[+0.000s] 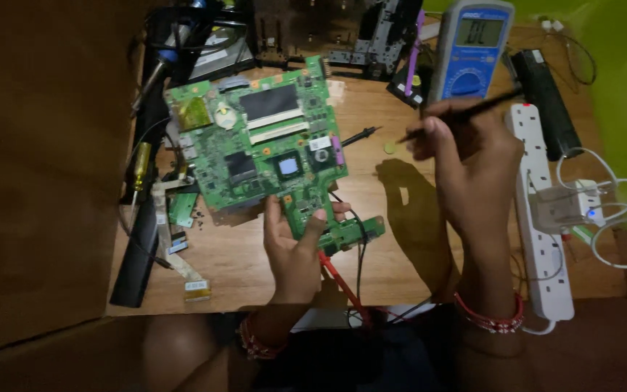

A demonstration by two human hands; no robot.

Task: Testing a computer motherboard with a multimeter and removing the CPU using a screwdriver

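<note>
My left hand [295, 247] grips the lower edge of a green laptop motherboard [263, 141], holding it tilted up above the wooden table [400, 239]. My right hand [466, 156] pinches a thin black probe [473, 112] like a pen, its tip pointing left at about the middle of the table. A second black probe [361, 135] lies on the table just right of the board. A red lead [339, 279] runs from under my left hand toward me. A blue and grey multimeter [471, 47] stands at the back right.
A white power strip [542, 218] with a plugged white charger [564, 207] and cables lies at the right. A yellow-handled screwdriver [140, 165], ribbon cables [183, 258] and small board pieces sit left of the motherboard. Dark metal parts crowd the back edge.
</note>
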